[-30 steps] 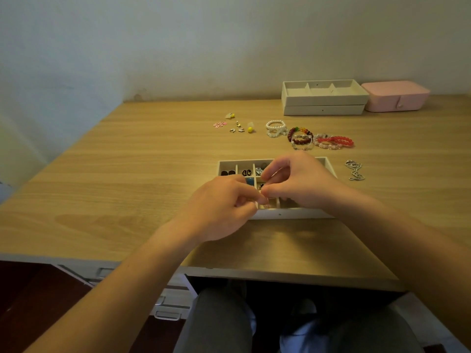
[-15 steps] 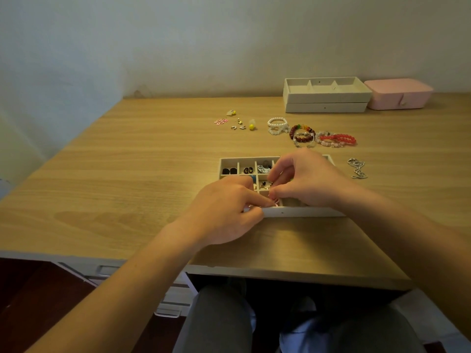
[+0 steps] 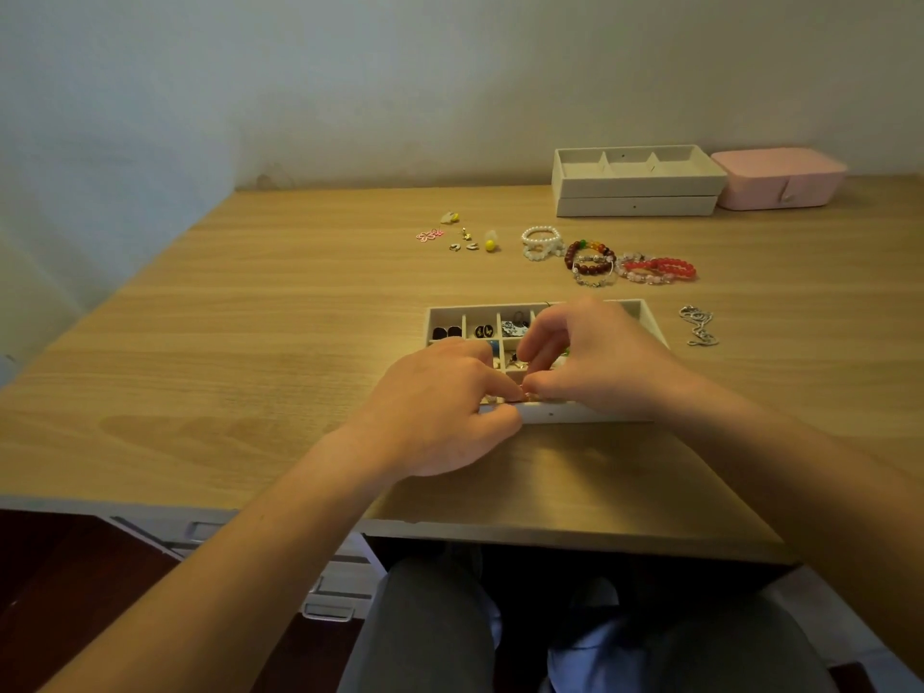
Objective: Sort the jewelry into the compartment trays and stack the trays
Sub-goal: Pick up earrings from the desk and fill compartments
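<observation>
Near the surface's [image 3: 250, 342] front edge, left grip [image 3: 440, 407] and right grip [image 3: 595, 362] had lowered to the compartment tray [image 3: 575, 417], pinching a tiny piece [image 3: 524, 391]; placement looked imminent.

Both bare forearms reach forward from the lower corners and converge. The left hand [image 3: 440, 402] and right hand [image 3: 595, 362] sit knuckles up with fingers curled, thumb and forefinger tips meeting. Anything pinched between them is too small to tell.
</observation>
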`<state>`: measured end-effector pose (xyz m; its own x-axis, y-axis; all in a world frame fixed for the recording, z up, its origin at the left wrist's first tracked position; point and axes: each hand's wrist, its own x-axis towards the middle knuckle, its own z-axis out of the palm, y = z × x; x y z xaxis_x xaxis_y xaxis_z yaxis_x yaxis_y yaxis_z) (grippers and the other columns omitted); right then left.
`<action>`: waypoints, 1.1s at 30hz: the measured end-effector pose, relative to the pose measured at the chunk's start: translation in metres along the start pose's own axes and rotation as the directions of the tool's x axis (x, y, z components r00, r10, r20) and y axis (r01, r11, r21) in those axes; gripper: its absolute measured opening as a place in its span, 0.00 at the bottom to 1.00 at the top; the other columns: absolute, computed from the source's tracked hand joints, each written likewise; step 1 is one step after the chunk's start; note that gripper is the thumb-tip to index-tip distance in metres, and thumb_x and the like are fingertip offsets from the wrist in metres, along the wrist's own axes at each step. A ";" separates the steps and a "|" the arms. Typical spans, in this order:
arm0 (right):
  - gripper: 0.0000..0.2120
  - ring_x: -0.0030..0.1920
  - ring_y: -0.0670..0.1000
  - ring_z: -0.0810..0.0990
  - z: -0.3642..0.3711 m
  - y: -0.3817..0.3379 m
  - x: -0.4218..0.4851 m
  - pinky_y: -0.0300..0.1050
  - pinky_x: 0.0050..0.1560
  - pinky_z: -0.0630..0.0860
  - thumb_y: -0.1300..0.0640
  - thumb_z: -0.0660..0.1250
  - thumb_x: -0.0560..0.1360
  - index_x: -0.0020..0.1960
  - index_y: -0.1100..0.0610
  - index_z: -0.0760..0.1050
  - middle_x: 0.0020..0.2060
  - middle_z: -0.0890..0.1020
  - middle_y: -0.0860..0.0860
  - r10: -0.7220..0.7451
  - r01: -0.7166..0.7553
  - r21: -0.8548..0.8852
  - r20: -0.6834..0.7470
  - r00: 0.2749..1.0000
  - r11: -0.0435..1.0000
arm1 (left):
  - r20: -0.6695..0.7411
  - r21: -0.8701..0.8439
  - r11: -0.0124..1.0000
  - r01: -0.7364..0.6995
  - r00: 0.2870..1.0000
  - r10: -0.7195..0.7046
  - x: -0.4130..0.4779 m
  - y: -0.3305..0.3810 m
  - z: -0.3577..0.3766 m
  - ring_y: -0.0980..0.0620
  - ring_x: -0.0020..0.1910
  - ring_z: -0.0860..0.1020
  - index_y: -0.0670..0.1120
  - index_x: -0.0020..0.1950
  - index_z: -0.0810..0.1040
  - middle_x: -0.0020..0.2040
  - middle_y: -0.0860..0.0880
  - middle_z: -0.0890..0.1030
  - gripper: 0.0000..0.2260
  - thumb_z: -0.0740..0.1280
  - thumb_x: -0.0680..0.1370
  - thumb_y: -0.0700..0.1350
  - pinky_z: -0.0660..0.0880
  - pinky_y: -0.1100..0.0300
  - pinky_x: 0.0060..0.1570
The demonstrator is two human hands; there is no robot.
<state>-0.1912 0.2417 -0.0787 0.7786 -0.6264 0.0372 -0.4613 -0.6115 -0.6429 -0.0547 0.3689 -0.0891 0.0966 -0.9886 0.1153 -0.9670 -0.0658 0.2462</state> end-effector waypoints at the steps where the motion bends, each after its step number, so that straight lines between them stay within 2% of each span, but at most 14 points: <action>1: 0.11 0.40 0.42 0.85 0.001 -0.001 -0.001 0.51 0.46 0.84 0.60 0.78 0.66 0.46 0.49 0.83 0.37 0.86 0.44 -0.013 0.013 -0.042 -0.004 1.000 0.999 | 0.007 0.010 1.000 0.001 1.000 -0.001 -0.001 0.002 0.000 0.57 0.47 0.65 0.61 0.60 0.82 0.40 0.56 0.67 0.24 0.53 0.71 0.59 0.60 0.57 0.43; 4: 0.10 0.41 0.42 0.83 0.000 -0.004 -0.003 0.49 0.45 0.83 0.57 0.76 0.67 0.45 0.46 0.81 0.37 0.85 0.41 -0.032 0.027 -0.163 -0.024 0.999 0.986 | 0.009 0.031 1.000 -0.007 1.000 0.006 -0.002 0.006 -0.002 0.57 0.47 0.64 0.60 0.60 0.82 0.39 0.58 0.65 0.24 0.54 0.72 0.59 0.57 0.57 0.41; 8: 0.10 0.42 0.44 0.80 0.001 -0.008 -0.004 0.44 0.40 0.77 0.53 0.76 0.69 0.46 0.43 0.78 0.37 0.81 0.41 -0.075 0.053 -0.307 -0.062 0.995 0.950 | -0.006 0.009 1.000 -0.009 1.000 0.009 -0.001 0.003 -0.001 0.56 0.46 0.65 0.60 0.59 0.82 0.39 0.57 0.66 0.24 0.54 0.71 0.59 0.59 0.57 0.42; 11: 0.05 0.37 0.43 0.76 -0.002 -0.005 0.001 0.43 0.38 0.72 0.51 0.77 0.69 0.42 0.44 0.81 0.34 0.78 0.41 -0.021 0.020 -0.286 -0.002 1.000 0.958 | -0.003 -0.018 1.000 -0.010 1.000 0.010 -0.001 -0.002 0.000 0.58 0.46 0.66 0.62 0.60 0.82 0.39 0.59 0.67 0.24 0.53 0.70 0.60 0.60 0.59 0.43; 14: 0.02 0.39 0.44 0.77 -0.006 -0.003 0.003 0.46 0.38 0.76 0.48 0.76 0.71 0.43 0.45 0.85 0.36 0.80 0.41 0.003 0.019 -0.285 0.078 0.997 0.958 | 0.001 -0.031 0.999 -0.023 1.000 0.023 -0.002 -0.005 0.001 0.59 0.45 0.66 0.63 0.60 0.81 0.39 0.60 0.67 0.26 0.51 0.70 0.61 0.60 0.59 0.41; 17: 0.05 0.45 0.47 0.79 -0.006 -0.005 0.001 0.50 0.46 0.81 0.47 0.72 0.73 0.47 0.44 0.86 0.43 0.82 0.42 -0.008 0.045 -0.368 0.102 0.995 0.929 | 0.003 -0.045 0.998 -0.037 0.999 0.037 -0.002 -0.006 0.001 0.59 0.44 0.67 0.62 0.60 0.82 0.38 0.60 0.67 0.25 0.52 0.71 0.61 0.60 0.58 0.41; 19: 0.07 0.46 0.49 0.80 -0.005 -0.008 0.001 0.52 0.48 0.82 0.49 0.69 0.74 0.49 0.45 0.86 0.45 0.83 0.44 -0.010 0.060 -0.420 0.120 0.993 0.906 | 0.005 -0.048 0.998 -0.042 0.999 0.042 -0.002 -0.004 0.000 0.58 0.44 0.67 0.62 0.60 0.82 0.39 0.59 0.68 0.23 0.54 0.72 0.59 0.61 0.58 0.40; 23: 0.10 0.41 0.47 0.82 -0.008 -0.006 0.004 0.53 0.44 0.83 0.54 0.66 0.73 0.43 0.48 0.86 0.39 0.84 0.44 -0.026 0.047 -0.291 0.076 0.997 0.956 | -0.014 -0.129 0.991 -0.024 1.000 0.022 -0.001 -0.003 0.000 0.57 0.42 0.68 0.60 0.56 0.84 0.38 0.57 0.70 0.21 0.57 0.70 0.56 0.62 0.58 0.40; 25: 0.11 0.39 0.45 0.81 -0.010 -0.006 0.005 0.50 0.41 0.82 0.55 0.65 0.74 0.43 0.48 0.86 0.39 0.85 0.43 -0.021 0.040 -0.237 0.082 0.996 0.971 | -0.037 -0.184 0.983 -0.019 0.999 0.012 -0.001 -0.004 -0.001 0.57 0.40 0.70 0.59 0.53 0.85 0.38 0.56 0.72 0.19 0.58 0.71 0.54 0.65 0.57 0.39; 27: 0.12 0.35 0.44 0.79 -0.012 -0.006 0.004 0.42 0.34 0.75 0.57 0.64 0.75 0.44 0.47 0.86 0.37 0.84 0.42 -0.017 0.047 -0.213 0.140 0.990 0.976 | -0.044 -0.207 0.978 -0.016 0.999 0.007 0.000 -0.006 -0.001 0.57 0.40 0.72 0.58 0.51 0.85 0.39 0.55 0.73 0.18 0.58 0.71 0.54 0.68 0.56 0.40; 29: 0.13 0.31 0.43 0.76 -0.013 -0.006 0.004 0.39 0.31 0.69 0.58 0.64 0.76 0.44 0.46 0.86 0.31 0.81 0.41 -0.019 0.050 -0.192 0.157 0.987 0.980 | -0.086 -0.239 0.971 -0.004 0.996 -0.017 0.000 -0.008 -0.001 0.56 0.39 0.73 0.57 0.48 0.85 0.38 0.55 0.74 0.17 0.57 0.70 0.54 0.71 0.54 0.41; 31: 0.13 0.29 0.44 0.74 -0.014 -0.006 0.005 0.41 0.30 0.69 0.57 0.65 0.76 0.45 0.45 0.86 0.29 0.79 0.41 -0.024 0.048 -0.173 0.136 0.990 0.984 | -0.135 -0.278 0.960 0.044 0.987 -0.084 0.002 -0.012 -0.003 0.56 0.37 0.73 0.55 0.45 0.85 0.37 0.55 0.73 0.16 0.58 0.70 0.53 0.72 0.52 0.41; 33: 0.12 0.31 0.46 0.75 -0.014 -0.006 0.005 0.44 0.31 0.72 0.57 0.65 0.76 0.45 0.45 0.86 0.32 0.80 0.41 -0.027 0.059 -0.188 0.170 0.985 0.980 | -0.166 -0.317 0.945 0.087 0.975 -0.145 0.004 -0.017 -0.004 0.56 0.37 0.73 0.54 0.44 0.85 0.37 0.55 0.74 0.14 0.60 0.70 0.51 0.72 0.51 0.41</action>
<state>-0.1908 0.2358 -0.0639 0.8518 -0.5184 -0.0758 -0.4859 -0.7276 -0.4843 -0.0365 0.3664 -0.0888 0.2738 -0.9323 0.2364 -0.8304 -0.1051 0.5472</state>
